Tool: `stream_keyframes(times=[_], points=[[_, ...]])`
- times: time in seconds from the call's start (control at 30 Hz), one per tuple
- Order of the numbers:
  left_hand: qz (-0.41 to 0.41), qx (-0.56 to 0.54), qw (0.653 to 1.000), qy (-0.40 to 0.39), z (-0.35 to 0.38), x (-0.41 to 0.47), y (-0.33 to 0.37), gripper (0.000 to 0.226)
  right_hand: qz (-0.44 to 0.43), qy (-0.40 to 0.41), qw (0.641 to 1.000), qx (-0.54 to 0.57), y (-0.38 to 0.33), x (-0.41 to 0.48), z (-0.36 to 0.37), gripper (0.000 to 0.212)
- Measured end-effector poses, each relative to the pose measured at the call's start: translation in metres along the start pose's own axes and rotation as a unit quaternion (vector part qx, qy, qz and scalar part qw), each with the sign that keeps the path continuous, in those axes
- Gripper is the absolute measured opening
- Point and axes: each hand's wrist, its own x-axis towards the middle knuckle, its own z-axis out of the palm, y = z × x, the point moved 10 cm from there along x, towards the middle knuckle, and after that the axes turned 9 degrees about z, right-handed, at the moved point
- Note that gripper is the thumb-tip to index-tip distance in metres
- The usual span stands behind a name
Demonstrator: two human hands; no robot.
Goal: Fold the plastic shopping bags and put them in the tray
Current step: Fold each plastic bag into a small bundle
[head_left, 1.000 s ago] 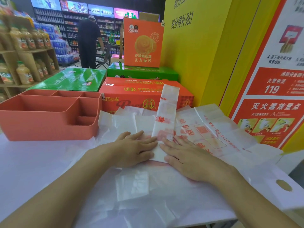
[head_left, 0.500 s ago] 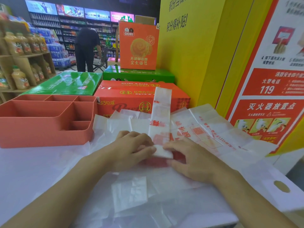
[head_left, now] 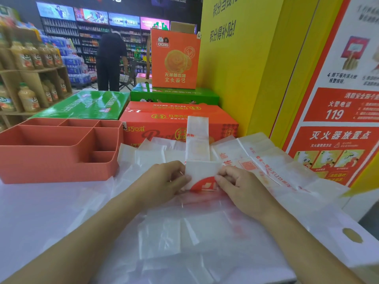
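Through the head camera, the person's left hand (head_left: 162,181) and right hand (head_left: 244,185) each pinch one side of the near end of the narrow folded bag (head_left: 198,140), fingers curled, turning that end over into a small square flap. The rest of the strip runs away from them across the loose bags (head_left: 276,160) spread on the white table (head_left: 41,212). The orange tray (head_left: 61,167) stands to the left, near the hands but apart from them. To my eye the trick here is to hold both edges level, flatten each turn before starting another, and trap the slippery film so it cannot spring open
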Motion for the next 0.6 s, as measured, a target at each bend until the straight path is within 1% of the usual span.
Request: stream_keyframes(times=[0.07,0.13,0.17,0.23,0.3,0.4,0.47,0.53,0.57,0.6], points=[[-0.033,-0.039,0.999,0.006,0.001,-0.001,-0.006,0.025,0.004,-0.003,1.000,0.000,-0.001,0.000,-0.001,0.018],[-0.043,-0.040,0.998,0.004,0.001,0.000,-0.007,0.030,0.004,-0.003,1.000,-0.003,-0.003,0.001,-0.002,0.017],[-0.047,-0.039,0.998,0.004,0.001,0.000,-0.009,0.029,0.007,-0.005,1.000,0.002,-0.004,0.002,-0.003,0.015],[-0.062,-0.053,0.997,0.012,0.002,0.001,-0.013,0.019,0.025,-0.007,1.000,0.015,-0.002,0.004,-0.002,0.012],[-0.062,-0.021,0.998,0.021,0.001,0.003,-0.015,0.011,0.041,0.005,0.999,0.007,0.002,0.006,-0.002,0.025],[-0.059,0.039,0.997,0.026,0.002,0.005,-0.015,0.013,0.034,0.004,0.999,-0.032,0.003,0.005,0.003,0.050],[-0.055,0.059,0.996,0.023,0.004,0.006,-0.015,0.015,0.018,0.002,0.997,-0.071,0.002,0.004,0.006,0.057],[-0.051,0.076,0.996,0.018,0.005,0.006,-0.014,0.019,0.018,0.006,0.994,-0.106,0.006,0.006,0.005,0.051],[-0.051,0.081,0.995,0.015,0.005,0.005,-0.013,0.020,0.023,0.005,0.993,-0.112,0.007,0.007,0.005,0.041],[-0.051,0.089,0.995,0.011,0.006,0.005,-0.013,0.021,0.028,0.006,0.991,-0.128,0.010,0.008,0.006,0.026]])
